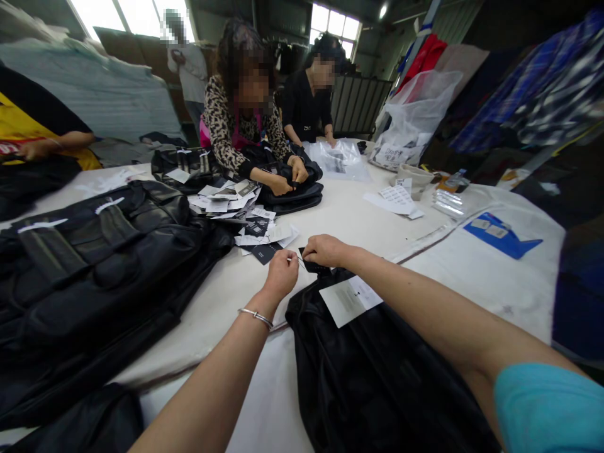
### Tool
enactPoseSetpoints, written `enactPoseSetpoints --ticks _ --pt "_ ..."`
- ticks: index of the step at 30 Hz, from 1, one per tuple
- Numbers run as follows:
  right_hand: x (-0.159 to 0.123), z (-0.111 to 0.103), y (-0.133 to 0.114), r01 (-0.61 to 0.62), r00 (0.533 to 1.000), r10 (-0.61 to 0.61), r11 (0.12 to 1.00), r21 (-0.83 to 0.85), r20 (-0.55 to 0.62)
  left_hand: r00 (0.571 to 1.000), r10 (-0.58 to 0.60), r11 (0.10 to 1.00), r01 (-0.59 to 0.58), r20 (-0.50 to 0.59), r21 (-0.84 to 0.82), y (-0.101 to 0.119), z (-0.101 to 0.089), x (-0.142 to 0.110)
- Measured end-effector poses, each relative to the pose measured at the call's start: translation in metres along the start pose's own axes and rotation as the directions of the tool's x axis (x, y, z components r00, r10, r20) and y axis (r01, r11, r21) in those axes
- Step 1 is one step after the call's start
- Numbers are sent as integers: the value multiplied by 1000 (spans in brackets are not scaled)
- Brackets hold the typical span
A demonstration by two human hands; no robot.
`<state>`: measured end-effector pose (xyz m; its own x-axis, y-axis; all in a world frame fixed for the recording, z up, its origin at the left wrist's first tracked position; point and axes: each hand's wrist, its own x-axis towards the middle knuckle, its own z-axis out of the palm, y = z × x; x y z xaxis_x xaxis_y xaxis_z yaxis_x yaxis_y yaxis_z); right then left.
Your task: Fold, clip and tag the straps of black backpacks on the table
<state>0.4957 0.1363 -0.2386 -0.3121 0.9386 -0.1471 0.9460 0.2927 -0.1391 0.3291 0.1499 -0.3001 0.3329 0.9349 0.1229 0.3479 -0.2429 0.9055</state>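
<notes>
A black garment (349,365) lies in front of me, its upper end under my hands. My left hand (282,275) is closed in a pinch on a thin string (300,259) that runs toward the other hand. With bent fingers, my right hand (324,250) grips a black hang tag (309,263) at the garment's top edge. Below it, a white card (346,302) rests on the dark cloth. Just beyond my left hand, loose black and white tags (264,250) are spread on the table.
A large stack of black garments (104,264) fills the left side. Across the white table (349,207), a co-worker (245,126) handles black clothing beside a pile of tags (224,198). Another person (309,100) stands behind a clear plastic bag (337,160). A blue piece (503,234) lies at right.
</notes>
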Motion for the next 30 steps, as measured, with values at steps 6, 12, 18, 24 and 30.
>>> enactPoseSetpoints --ticks 6,12,18,24,30 --pt "11 -3 -3 67 997 -70 995 72 37 993 121 980 -119 -3 159 -1 -2 -1" --pt "7 -2 -6 128 992 -128 992 10 18 993 120 979 -121 16 166 -2 -3 -2" --pt "-1 -9 -19 67 998 -65 982 -177 18 996 82 996 -83 28 39 5 -4 -7" --pt "-13 -6 -17 22 997 -40 968 -251 -67 854 -298 601 515 427 -611 16 2 -14" --pt "-23 -3 2 33 994 -47 988 -149 -94 671 -220 529 692 708 -492 16 1 -17"
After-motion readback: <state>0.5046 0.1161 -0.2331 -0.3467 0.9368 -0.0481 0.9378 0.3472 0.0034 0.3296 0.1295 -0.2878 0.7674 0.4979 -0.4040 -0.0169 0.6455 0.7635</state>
